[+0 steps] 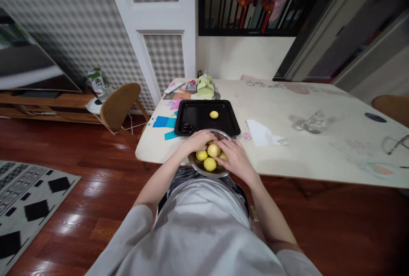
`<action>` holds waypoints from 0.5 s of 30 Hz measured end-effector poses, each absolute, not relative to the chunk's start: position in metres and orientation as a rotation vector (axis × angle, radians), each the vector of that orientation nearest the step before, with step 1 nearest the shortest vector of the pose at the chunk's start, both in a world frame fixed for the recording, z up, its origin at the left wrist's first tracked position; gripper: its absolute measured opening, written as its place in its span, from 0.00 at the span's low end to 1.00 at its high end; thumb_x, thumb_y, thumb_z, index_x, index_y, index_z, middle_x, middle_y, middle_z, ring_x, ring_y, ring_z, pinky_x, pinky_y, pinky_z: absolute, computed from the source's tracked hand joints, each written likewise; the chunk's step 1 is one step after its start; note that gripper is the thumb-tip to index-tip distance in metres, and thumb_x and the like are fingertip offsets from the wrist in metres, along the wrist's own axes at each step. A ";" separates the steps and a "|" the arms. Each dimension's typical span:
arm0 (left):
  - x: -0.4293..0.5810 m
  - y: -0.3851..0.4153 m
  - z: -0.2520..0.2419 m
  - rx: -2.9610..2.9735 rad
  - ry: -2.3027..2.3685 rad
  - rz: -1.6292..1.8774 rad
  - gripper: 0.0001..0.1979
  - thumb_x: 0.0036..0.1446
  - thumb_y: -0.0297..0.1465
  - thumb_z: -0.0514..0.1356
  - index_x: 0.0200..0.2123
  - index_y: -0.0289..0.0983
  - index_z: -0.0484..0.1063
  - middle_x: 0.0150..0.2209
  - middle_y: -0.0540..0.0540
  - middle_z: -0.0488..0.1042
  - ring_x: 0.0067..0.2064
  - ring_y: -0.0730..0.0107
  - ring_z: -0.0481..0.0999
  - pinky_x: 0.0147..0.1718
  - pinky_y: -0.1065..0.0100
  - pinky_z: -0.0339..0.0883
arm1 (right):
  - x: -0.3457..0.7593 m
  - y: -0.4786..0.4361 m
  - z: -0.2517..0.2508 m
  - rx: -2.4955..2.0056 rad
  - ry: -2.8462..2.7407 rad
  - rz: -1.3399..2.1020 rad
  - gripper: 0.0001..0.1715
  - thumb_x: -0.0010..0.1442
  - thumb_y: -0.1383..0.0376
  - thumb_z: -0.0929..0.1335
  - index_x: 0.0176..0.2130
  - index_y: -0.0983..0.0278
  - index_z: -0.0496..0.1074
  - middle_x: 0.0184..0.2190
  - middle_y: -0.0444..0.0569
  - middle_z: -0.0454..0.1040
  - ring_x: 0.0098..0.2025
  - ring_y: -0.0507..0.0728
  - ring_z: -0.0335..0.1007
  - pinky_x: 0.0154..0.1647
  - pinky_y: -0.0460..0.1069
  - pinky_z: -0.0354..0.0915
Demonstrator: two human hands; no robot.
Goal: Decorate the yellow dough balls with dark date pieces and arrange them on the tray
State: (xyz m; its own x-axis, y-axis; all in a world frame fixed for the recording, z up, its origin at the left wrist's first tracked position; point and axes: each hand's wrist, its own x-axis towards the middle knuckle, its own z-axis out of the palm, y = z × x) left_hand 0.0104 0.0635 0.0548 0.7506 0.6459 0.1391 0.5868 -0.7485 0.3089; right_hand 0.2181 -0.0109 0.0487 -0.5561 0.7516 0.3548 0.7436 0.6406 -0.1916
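Note:
A round metal bowl with several yellow lemons stands at the table's near edge, close to my body. My left hand reaches over the bowl's far left rim, its fingers curled on a lemon at the back that is mostly hidden. From the right, my right hand reaches in with its fingers bent against the top lemon. Another lemon lies at the near side of the bowl. Just beyond it, a black baking tray carries a single lemon and a dark, shiny item in its near left corner.
On the white table lie a crumpled white paper, a clear glass and eyeglasses. A green box and a white remote are behind the tray. A wooden chair stands to the left.

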 end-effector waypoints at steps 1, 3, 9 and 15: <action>0.011 0.061 0.054 2.720 0.961 0.367 0.21 0.57 0.19 0.60 0.53 0.38 0.79 0.53 0.41 0.81 0.58 0.57 0.78 0.62 0.58 0.70 | 0.218 -0.011 0.049 -1.175 -2.462 0.032 0.20 0.68 0.62 0.71 0.58 0.62 0.72 0.53 0.55 0.79 0.55 0.67 0.74 0.60 0.62 0.61; 0.011 0.056 0.051 2.740 0.999 0.419 0.23 0.60 0.21 0.59 0.58 0.39 0.76 0.57 0.40 0.78 0.61 0.56 0.75 0.64 0.56 0.68 | 0.219 -0.012 0.048 -1.159 -2.467 0.048 0.21 0.69 0.62 0.71 0.60 0.61 0.71 0.54 0.55 0.78 0.57 0.67 0.74 0.60 0.62 0.62; 0.006 0.043 0.044 2.743 1.181 0.465 0.24 0.65 0.20 0.53 0.61 0.41 0.72 0.60 0.41 0.73 0.61 0.57 0.72 0.65 0.53 0.66 | 0.222 -0.013 0.041 -1.102 -2.427 0.133 0.30 0.69 0.63 0.69 0.67 0.59 0.66 0.59 0.56 0.77 0.60 0.66 0.72 0.63 0.63 0.62; 0.000 0.047 0.055 2.732 1.265 0.536 0.19 0.68 0.23 0.54 0.58 0.38 0.73 0.54 0.40 0.75 0.56 0.55 0.73 0.61 0.52 0.69 | 0.236 -0.010 0.030 -0.984 -2.228 0.248 0.27 0.72 0.58 0.67 0.67 0.59 0.67 0.61 0.56 0.76 0.63 0.65 0.71 0.67 0.65 0.62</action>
